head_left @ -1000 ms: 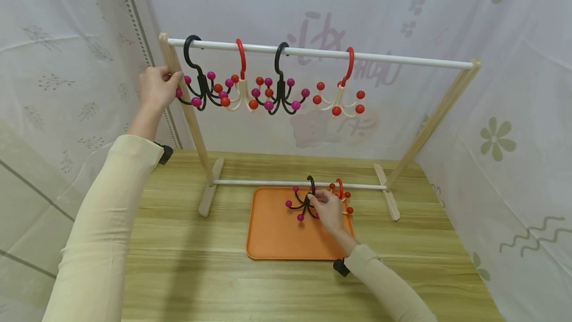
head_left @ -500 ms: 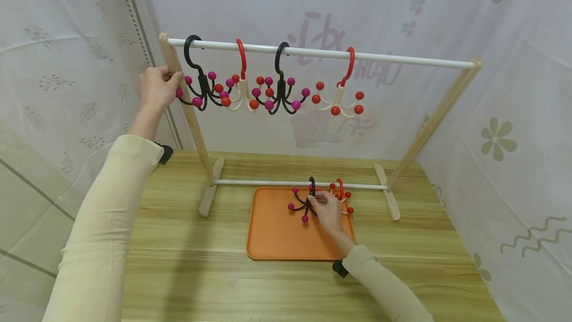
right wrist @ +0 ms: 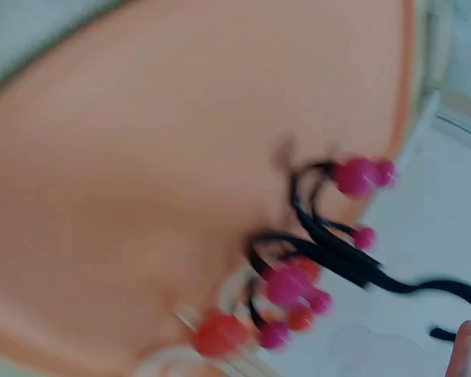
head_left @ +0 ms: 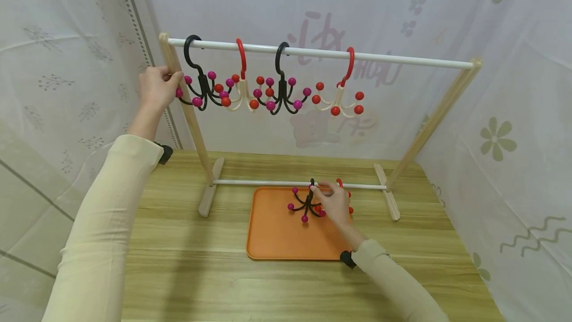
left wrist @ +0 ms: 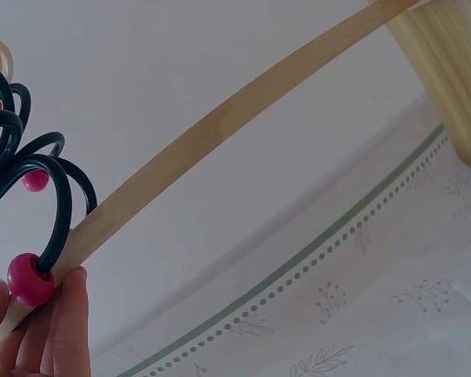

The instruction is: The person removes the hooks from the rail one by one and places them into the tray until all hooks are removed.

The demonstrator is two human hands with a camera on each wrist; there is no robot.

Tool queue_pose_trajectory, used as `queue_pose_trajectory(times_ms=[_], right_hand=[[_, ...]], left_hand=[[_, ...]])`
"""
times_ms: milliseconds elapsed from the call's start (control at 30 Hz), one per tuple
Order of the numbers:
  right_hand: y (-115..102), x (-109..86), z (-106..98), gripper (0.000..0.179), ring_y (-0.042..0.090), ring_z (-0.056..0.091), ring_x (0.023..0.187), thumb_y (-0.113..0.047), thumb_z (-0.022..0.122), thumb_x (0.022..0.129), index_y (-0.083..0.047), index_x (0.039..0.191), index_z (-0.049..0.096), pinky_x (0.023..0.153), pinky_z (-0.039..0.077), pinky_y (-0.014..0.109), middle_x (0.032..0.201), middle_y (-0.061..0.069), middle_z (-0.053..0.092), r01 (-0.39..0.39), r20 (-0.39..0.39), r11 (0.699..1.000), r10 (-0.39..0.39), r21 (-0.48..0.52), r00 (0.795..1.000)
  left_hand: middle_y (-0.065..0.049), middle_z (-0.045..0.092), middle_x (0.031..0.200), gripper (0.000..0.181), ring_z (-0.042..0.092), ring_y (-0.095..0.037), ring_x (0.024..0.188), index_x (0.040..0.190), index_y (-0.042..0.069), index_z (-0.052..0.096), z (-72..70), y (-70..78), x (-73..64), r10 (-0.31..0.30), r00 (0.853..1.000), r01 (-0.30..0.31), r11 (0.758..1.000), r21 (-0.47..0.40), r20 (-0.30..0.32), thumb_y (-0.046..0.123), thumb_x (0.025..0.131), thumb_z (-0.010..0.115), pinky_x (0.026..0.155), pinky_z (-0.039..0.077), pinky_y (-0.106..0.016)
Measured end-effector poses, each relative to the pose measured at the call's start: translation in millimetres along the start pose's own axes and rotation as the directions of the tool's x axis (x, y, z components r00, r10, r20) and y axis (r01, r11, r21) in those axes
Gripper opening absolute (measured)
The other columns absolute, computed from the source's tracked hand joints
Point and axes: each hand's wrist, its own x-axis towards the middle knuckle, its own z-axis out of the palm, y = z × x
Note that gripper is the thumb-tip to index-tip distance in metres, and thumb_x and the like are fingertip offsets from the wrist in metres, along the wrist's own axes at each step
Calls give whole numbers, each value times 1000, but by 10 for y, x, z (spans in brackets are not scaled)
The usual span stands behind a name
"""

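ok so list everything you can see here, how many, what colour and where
table: 1, wood-toned, below everything
rack: 1, pale wood with white bars, standing on the table
hanging black hangers: 2, black with pink balls, first and third from left
hanging cream hangers: 2, cream with red hooks and balls, second and fourth
tray: 1, orange, on the table
lower black hanger: 1, black with pink balls, upright at the tray
lower cream hanger: 1, cream and red, tray's far right, largely hidden
cloth: count unclear, whitish, printed, behind and beside
sleeves: 2, cream
wrist devices: 2, black, at the cuffs
left hand: 1, bare, gripping the rack
right hand: 1, bare, at lower black hanger's hook
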Motion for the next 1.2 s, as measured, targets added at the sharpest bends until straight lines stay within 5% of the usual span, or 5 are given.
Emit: queue_pose_trajectory(times_ms=[133,233,400,633,1200], right_hand=[[215,265,-120,30,21,63,66,-27,65,81,-7,103,65,41,43,39,78,11,66,48,16,998,-49,44,999],[62,430,-273,27,19,62,63,-25,64,82,-8,102,65,39,39,30,79,9,66,108,2,989,-108,101,994],[-896,563,-627,22,18,62,63,-21,63,83,-2,95,66,48,44,30,74,14,65,169,-79,984,-164,52,983],[-1620,773,-902,19,5,58,58,-9,62,82,8,91,63,56,45,17,73,20,63,248,-227,968,-246,-20,942],[-1974,1520,-1105,47,13,61,76,-37,63,80,-6,116,57,65,46,24,109,7,58,-12,-14,991,10,-134,1000]], left_hand=[[-19,57,109,43,49,-5,63,120,0,53,-1,-1,3,-5,1000,5,1000,-4,6,32,92,42,53,38,-16],[-18,57,111,44,50,-8,66,121,1,52,1,2,6,-12,1000,12,1000,-2,14,33,92,41,55,38,-18],[-18,57,110,43,49,-4,64,119,0,54,-2,5,6,14,1000,-14,1000,15,1,31,93,42,54,37,-17],[-20,58,107,40,49,2,57,116,-3,55,-13,11,-7,37,999,-38,999,8,6,28,93,42,52,36,-15],[-18,57,110,42,52,-6,66,118,-1,54,-1,2,-12,16,1000,-16,1000,-3,7,30,93,42,56,38,-17]])
